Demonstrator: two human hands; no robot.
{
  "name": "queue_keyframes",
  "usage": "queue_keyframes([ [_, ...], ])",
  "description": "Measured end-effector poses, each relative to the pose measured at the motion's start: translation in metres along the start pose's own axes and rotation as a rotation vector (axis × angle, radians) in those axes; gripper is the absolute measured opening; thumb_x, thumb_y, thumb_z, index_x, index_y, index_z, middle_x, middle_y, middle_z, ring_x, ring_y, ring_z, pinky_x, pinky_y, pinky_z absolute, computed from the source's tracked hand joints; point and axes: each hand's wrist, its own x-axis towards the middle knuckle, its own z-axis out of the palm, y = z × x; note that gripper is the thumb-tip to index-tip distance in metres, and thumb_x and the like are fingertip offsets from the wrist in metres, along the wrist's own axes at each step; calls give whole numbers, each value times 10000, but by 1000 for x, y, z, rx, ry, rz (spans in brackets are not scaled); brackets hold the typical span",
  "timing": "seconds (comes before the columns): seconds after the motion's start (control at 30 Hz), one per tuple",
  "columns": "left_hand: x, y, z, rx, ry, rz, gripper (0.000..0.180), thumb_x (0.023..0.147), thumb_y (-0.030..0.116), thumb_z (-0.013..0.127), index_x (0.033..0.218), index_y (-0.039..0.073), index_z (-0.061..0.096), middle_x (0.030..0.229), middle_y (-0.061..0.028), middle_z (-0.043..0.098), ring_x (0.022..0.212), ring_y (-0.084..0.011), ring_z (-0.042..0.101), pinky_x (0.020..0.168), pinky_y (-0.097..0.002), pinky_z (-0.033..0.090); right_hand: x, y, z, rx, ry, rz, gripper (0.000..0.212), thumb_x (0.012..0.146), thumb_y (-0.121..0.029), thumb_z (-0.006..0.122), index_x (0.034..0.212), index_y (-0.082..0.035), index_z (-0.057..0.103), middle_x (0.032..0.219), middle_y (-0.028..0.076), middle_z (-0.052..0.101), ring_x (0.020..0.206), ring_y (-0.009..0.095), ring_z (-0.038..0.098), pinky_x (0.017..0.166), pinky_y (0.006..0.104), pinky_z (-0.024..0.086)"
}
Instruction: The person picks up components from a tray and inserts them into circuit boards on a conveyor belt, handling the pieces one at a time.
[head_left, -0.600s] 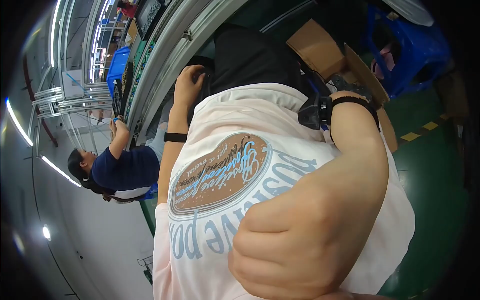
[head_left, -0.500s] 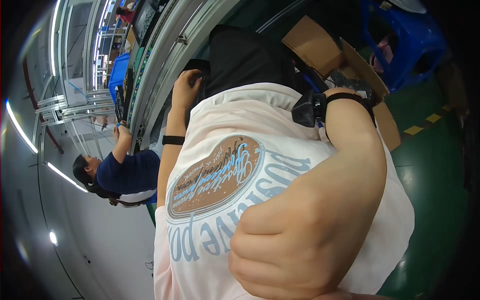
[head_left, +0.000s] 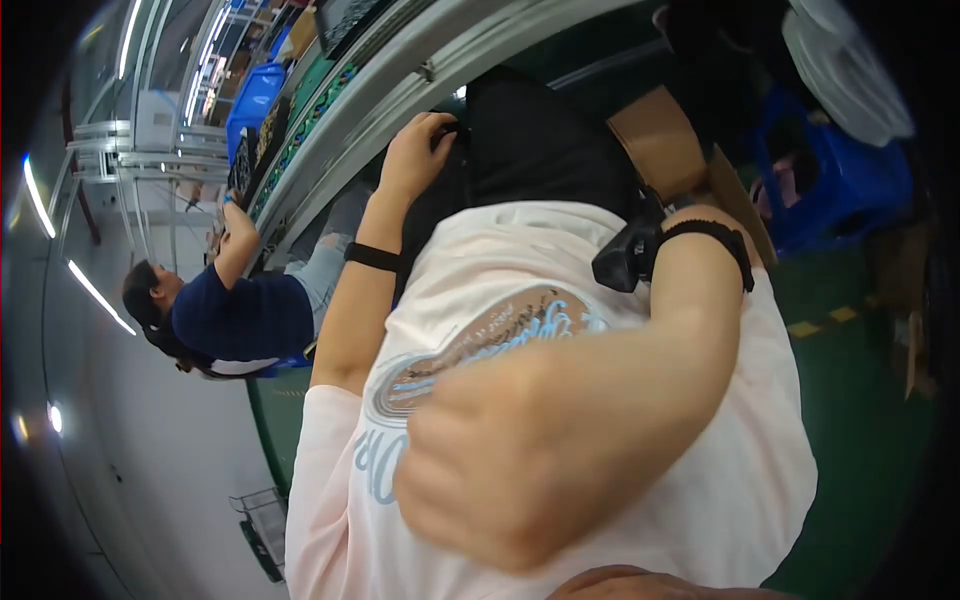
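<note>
My right hand [head_left: 490,455] is raised in front of my pale printed T-shirt [head_left: 730,470], blurred by motion. Its back shows and the fingers curl inward. The palm is hidden, so I cannot make out whether it holds anything. A black strapped device [head_left: 630,255] sits on that arm. My left hand [head_left: 415,150] lies on my black trousers [head_left: 550,140], thumb and forefinger apart, with nothing visible between them. Some of its fingertips are hidden against the dark cloth. A black band [head_left: 372,257] circles the left wrist.
A metal-railed work line [head_left: 400,85] runs ahead on the left, with a blue bin [head_left: 257,95] on it. Another person [head_left: 245,310] in dark blue sits along it. An open cardboard box [head_left: 660,140] and a blue stool [head_left: 850,195] stand at the right.
My right hand has shifted left and slightly up in the picture and is now blurred. The view has shifted. My left hand stays on the trousers, its thumb and forefinger now farther apart.
</note>
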Motion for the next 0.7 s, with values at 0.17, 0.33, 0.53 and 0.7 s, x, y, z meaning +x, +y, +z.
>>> queue_keyframes([
  [0.17, -4, -46, -27, -101, 277, -29, 259, 941, 166, 733, 1168, 44, 708, 1100, -138, 707, 1011, -315, 706, 898, -392, 553, 18, 107, 25, -90, -225, 314, 138, 748, -130, 721, 853, -61, 662, 741, 46, 634, 679, 215, 678, 600, 320, 542],
  [0.33, 6, -115, -64, 97, 590, -42, 426, 908, 302, 772, 1256, 73, 679, 1251, -164, 664, 1151, -359, 641, 972, -449, 510, 14, 199, 46, -43, -347, 648, 92, 862, -129, 733, 894, -47, 709, 799, 77, 694, 723, 267, 692, 659, 346, 554],
  [0.53, 30, -186, -72, 123, 490, -177, 668, 868, 430, 795, 1397, 83, 580, 1411, -230, 566, 1271, -431, 552, 1117, -512, 417, 28, 279, 33, 44, -441, 815, 84, 881, -125, 744, 915, -50, 726, 826, 89, 711, 752, 287, 701, 660, 367, 554],
  [0.7, 42, -203, -67, 5, 300, -175, 764, 819, 457, 822, 1425, 74, 557, 1442, -236, 543, 1274, -456, 543, 1139, -521, 412, 46, 343, 26, 91, -462, 968, 78, 878, -91, 742, 948, -58, 742, 838, 100, 714, 754, 299, 703, 667, 369, 558],
])
